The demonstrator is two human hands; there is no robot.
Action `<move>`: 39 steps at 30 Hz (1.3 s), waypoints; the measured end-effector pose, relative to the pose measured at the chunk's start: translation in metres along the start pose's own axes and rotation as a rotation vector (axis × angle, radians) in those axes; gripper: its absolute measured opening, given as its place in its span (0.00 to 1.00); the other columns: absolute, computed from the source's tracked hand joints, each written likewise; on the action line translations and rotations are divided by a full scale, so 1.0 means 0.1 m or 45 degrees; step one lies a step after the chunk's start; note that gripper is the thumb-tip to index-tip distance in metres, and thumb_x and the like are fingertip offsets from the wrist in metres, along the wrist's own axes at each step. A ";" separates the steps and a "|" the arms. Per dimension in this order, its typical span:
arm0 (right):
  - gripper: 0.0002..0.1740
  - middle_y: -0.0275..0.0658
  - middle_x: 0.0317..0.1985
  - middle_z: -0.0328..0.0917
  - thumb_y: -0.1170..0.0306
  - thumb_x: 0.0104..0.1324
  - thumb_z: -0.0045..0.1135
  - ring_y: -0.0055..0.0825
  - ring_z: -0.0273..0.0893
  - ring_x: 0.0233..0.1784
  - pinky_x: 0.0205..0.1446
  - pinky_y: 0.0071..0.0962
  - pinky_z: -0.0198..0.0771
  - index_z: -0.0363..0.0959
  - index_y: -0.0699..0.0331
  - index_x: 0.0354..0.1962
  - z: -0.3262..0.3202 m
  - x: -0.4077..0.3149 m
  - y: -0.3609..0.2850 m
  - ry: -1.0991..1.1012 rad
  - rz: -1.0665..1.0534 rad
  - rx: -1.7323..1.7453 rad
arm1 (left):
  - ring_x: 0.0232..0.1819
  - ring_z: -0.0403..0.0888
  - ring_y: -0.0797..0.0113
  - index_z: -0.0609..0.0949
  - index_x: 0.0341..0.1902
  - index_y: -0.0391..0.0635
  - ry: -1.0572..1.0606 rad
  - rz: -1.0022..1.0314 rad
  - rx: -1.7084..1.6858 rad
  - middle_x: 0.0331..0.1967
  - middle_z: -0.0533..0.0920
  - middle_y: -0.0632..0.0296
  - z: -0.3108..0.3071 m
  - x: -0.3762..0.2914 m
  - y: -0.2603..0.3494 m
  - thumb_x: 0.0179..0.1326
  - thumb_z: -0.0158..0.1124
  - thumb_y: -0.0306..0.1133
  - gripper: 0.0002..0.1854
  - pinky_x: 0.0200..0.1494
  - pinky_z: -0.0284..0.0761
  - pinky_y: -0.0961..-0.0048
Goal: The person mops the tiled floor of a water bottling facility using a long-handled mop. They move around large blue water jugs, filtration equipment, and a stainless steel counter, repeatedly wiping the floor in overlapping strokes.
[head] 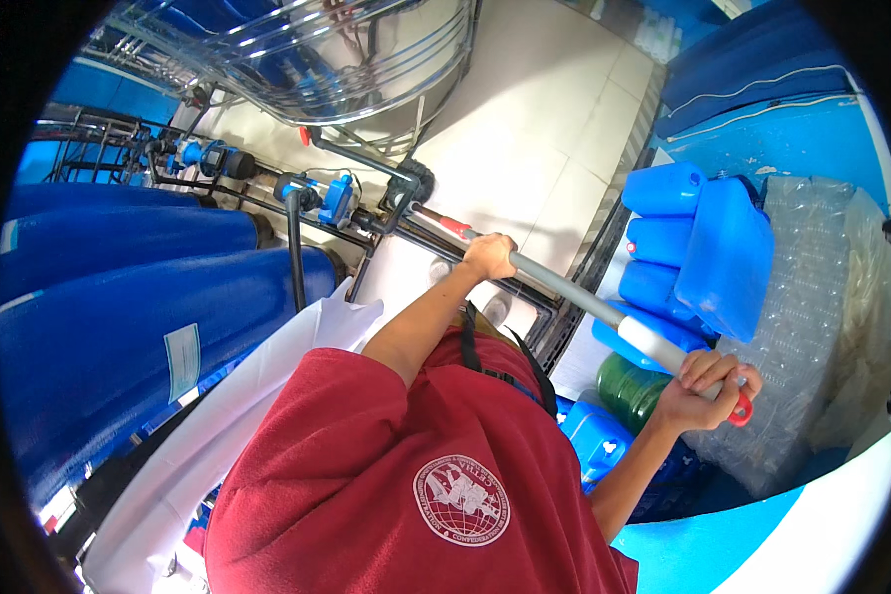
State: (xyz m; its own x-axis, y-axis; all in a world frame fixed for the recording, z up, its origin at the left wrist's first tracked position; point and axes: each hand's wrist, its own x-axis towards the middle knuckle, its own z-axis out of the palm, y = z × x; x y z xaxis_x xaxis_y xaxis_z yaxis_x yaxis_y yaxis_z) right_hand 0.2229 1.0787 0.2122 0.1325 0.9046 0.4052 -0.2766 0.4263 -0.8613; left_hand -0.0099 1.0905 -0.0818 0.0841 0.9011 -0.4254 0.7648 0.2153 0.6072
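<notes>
A long grey pole (572,292) with a white sleeve, a red fitting near its far part and a red loop at its near end slants across the view. My left hand (490,257) is closed around its shaft, just behind the red fitting. Further back, my right hand (715,386) grips it beside the red loop (741,410). The pole's far end reaches down by black pipes near the tiled floor (542,185); what is on that end cannot be made out.
Blue pumps (336,199) and black pipes run low at the left, by large blue cylindrical tanks (156,297). A shiny metal tank (327,89) stands ahead. Blue jerrycans (728,260), a green water jug (631,390) and bagged clear plastic bottles (802,282) are at the right.
</notes>
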 end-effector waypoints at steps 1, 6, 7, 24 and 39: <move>0.08 0.33 0.11 0.54 0.74 0.66 0.36 0.18 0.49 0.10 0.14 0.21 0.53 0.64 0.61 0.41 -0.01 -0.02 0.01 0.072 -0.003 0.011 | 0.43 0.83 0.50 0.86 0.34 0.46 -0.002 0.022 0.018 0.37 0.84 0.46 0.01 0.01 -0.05 0.41 0.60 0.40 0.17 0.48 0.79 0.58; 0.08 0.31 0.11 0.54 0.73 0.67 0.36 0.17 0.50 0.10 0.16 0.20 0.53 0.65 0.62 0.40 -0.38 -0.01 -0.04 0.203 0.095 -0.071 | 0.40 0.84 0.47 0.85 0.29 0.45 0.095 0.174 -0.008 0.32 0.84 0.44 0.16 0.07 0.02 0.41 0.57 0.39 0.15 0.43 0.80 0.56; 0.08 0.31 0.11 0.54 0.73 0.67 0.36 0.17 0.50 0.10 0.15 0.19 0.52 0.65 0.62 0.40 -0.49 0.01 -0.07 0.262 0.135 -0.081 | 0.39 0.84 0.47 0.85 0.29 0.45 0.044 0.182 -0.004 0.32 0.84 0.44 0.19 0.08 0.09 0.41 0.58 0.39 0.14 0.43 0.80 0.56; 0.07 0.29 0.14 0.53 0.74 0.58 0.46 0.18 0.50 0.12 0.17 0.21 0.50 0.68 0.61 0.36 -1.26 0.10 -0.15 0.826 -0.205 -0.604 | 0.45 0.84 0.51 0.85 0.39 0.46 -0.453 0.307 -0.004 0.40 0.85 0.49 0.71 0.32 0.56 0.47 0.60 0.38 0.16 0.46 0.79 0.55; 0.10 0.28 0.14 0.55 0.67 0.61 0.42 0.19 0.53 0.11 0.14 0.22 0.56 0.67 0.66 0.35 -1.63 -0.24 -0.81 0.667 -0.335 -0.666 | 0.35 0.84 0.49 0.85 0.29 0.44 -0.393 0.690 0.314 0.28 0.85 0.50 0.72 -0.04 1.15 0.45 0.65 0.49 0.20 0.41 0.78 0.52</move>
State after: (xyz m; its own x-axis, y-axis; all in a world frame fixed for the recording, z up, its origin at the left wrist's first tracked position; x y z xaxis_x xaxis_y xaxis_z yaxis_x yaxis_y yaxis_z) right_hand 0.3974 1.0226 0.2218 0.5990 0.5999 0.5305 0.2930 0.4524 -0.8423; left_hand 0.1244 1.0847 -0.0587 0.6481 0.7007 -0.2983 0.6835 -0.3626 0.6335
